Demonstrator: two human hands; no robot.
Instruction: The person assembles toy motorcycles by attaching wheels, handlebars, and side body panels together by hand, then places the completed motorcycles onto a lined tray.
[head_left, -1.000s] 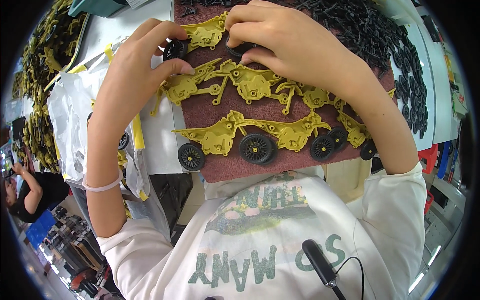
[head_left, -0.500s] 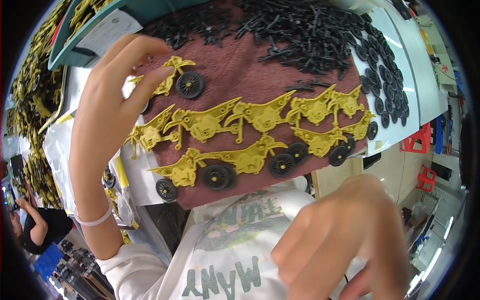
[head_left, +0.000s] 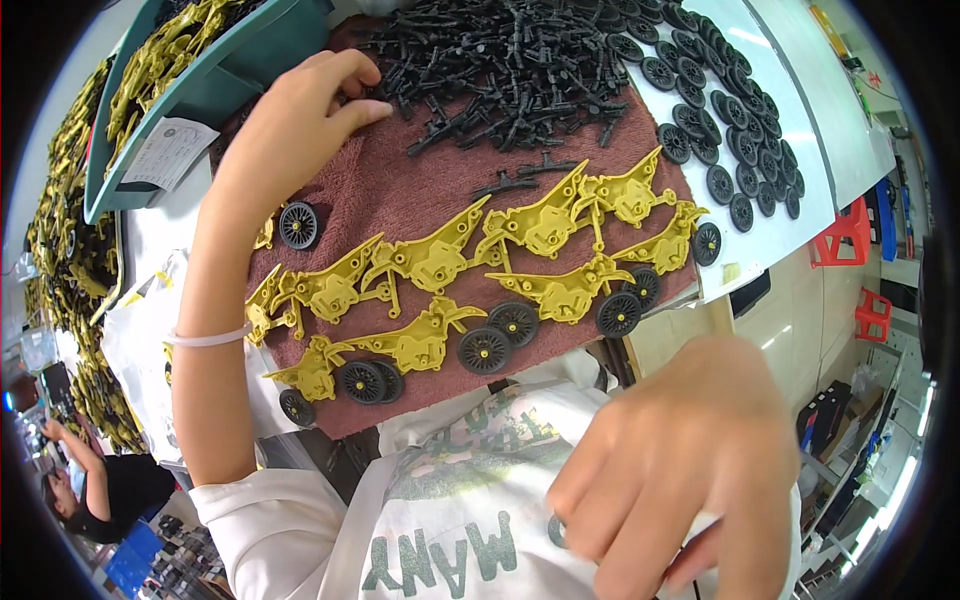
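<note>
My left hand [head_left: 300,115] reaches to the left edge of a pile of black plastic rods with short crosspieces [head_left: 500,70]. Its thumb and forefinger are apart, with nothing seen held between them. My right hand [head_left: 690,450] is raised at the lower right in front of my shirt, fingers curled down; whatever it may hold is hidden. Yellow plastic motorbike-like body pieces [head_left: 425,260] lie in two rows on a brown cloth [head_left: 400,165]. Black spoked wheels [head_left: 484,352] sit along the nearer row. Another wheel [head_left: 299,226] with a yellow piece shows beside my left forearm.
Many loose black wheels [head_left: 745,145] lie on the white tabletop at right. A teal bin [head_left: 235,75] of yellow pieces, with a paper slip [head_left: 168,152] on its side, stands at the far left. Red stools [head_left: 842,237] stand at right. Another person [head_left: 110,485] sits at lower left.
My left hand has moved away from the wheeled yellow piece toward the black rods. My right hand stays raised and curled at the lower right. The whole view has shifted.
</note>
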